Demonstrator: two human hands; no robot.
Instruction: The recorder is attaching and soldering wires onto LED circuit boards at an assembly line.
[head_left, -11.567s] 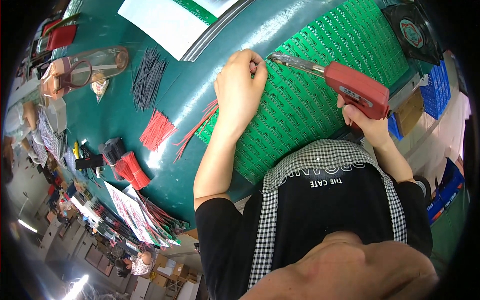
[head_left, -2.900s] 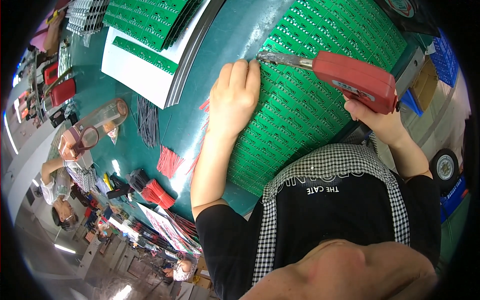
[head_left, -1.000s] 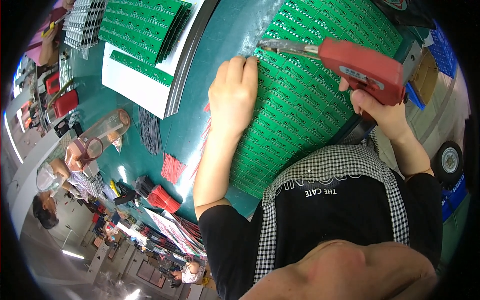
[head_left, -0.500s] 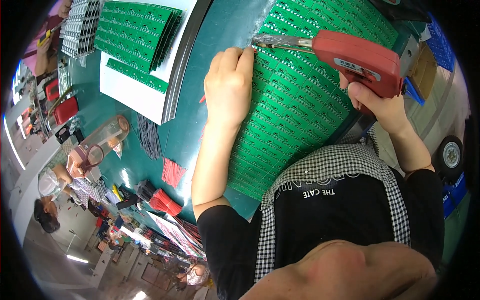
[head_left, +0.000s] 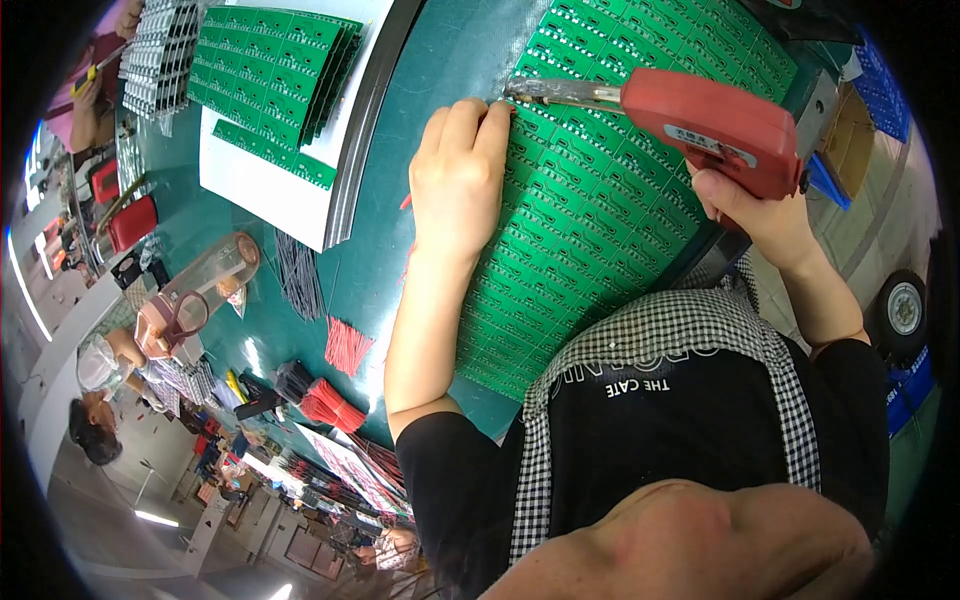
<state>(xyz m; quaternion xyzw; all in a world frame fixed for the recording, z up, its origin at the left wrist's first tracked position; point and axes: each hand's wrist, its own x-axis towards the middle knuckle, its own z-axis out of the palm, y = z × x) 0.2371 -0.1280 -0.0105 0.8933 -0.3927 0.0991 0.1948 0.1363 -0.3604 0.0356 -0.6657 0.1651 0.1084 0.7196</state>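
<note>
My right hand is wrapped round the grip of a red soldering gun. The gun's long metal tip points left and reaches the left edge of a large sheet of green circuit boards. Just below that tip, my left hand rests at the sheet's edge with its fingers closed together. A bit of red wire shows beside the left hand, and a speck of red shows at its fingertips. The rest of that wire is hidden under the hand.
A stack of green circuit boards lies on white sheets at the far left. Nearer are grey wires, red wires, and a clear bottle. Other people work along the left side.
The soldering gun and its tip have shifted slightly toward me. My left hand has slid a little the same way along the sheet's edge.
</note>
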